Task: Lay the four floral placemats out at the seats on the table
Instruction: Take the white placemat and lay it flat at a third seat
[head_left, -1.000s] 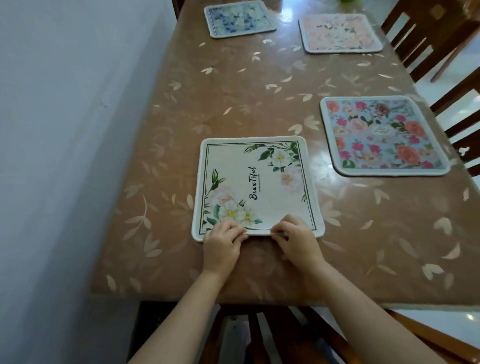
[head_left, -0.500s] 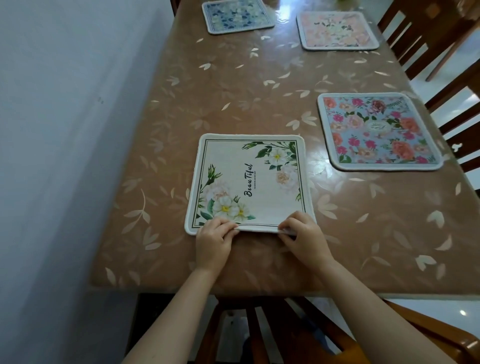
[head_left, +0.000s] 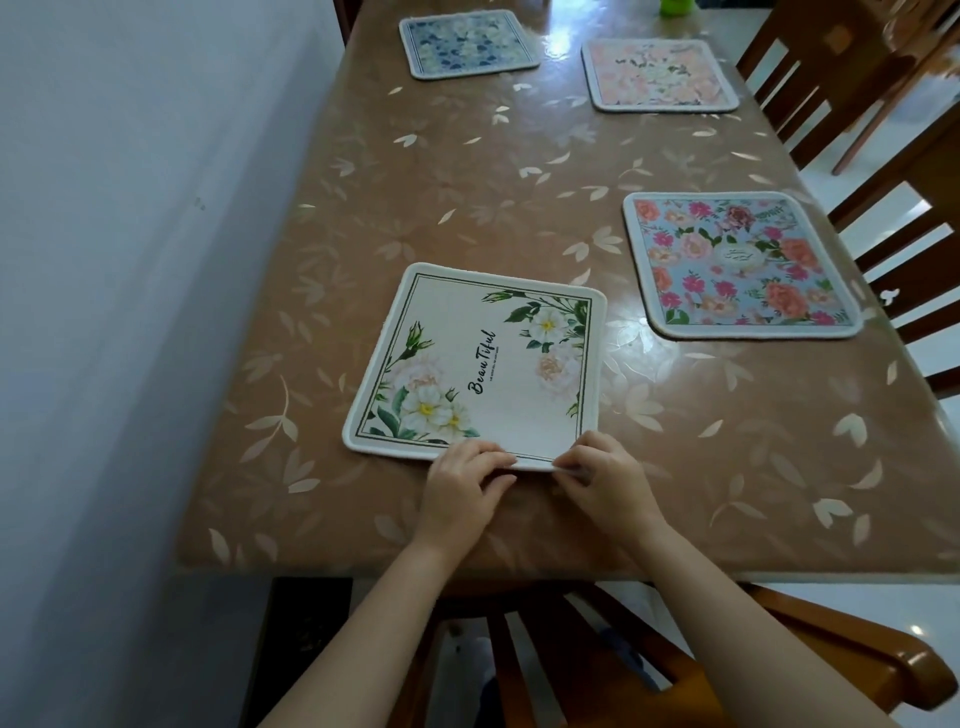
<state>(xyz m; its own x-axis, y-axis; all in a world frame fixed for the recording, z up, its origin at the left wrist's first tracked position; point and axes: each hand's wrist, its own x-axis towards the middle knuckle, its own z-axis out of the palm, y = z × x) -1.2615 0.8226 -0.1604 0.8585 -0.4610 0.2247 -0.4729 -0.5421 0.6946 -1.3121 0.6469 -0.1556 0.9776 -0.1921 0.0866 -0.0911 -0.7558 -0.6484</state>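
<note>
A white floral placemat (head_left: 483, 364) with "Beautiful" lettering lies flat on the brown table (head_left: 519, 197), near its front left. My left hand (head_left: 462, 488) and my right hand (head_left: 608, 483) both pinch its near edge, close to the near right corner. A blue placemat with pink flowers (head_left: 732, 265) lies to the right. At the far end lie a blue-and-white placemat (head_left: 467, 44) on the left and a pale pink placemat (head_left: 660, 75) on the right.
A white wall (head_left: 130, 312) runs along the table's left side. Wooden chairs (head_left: 893, 218) stand along the right side, and another chair (head_left: 597, 665) is below my arms at the near edge. A green object (head_left: 675, 5) sits at the far end.
The white placemat has turned slightly, its near edge now slanting down to the right. Both hands shifted right along that edge, still holding it.
</note>
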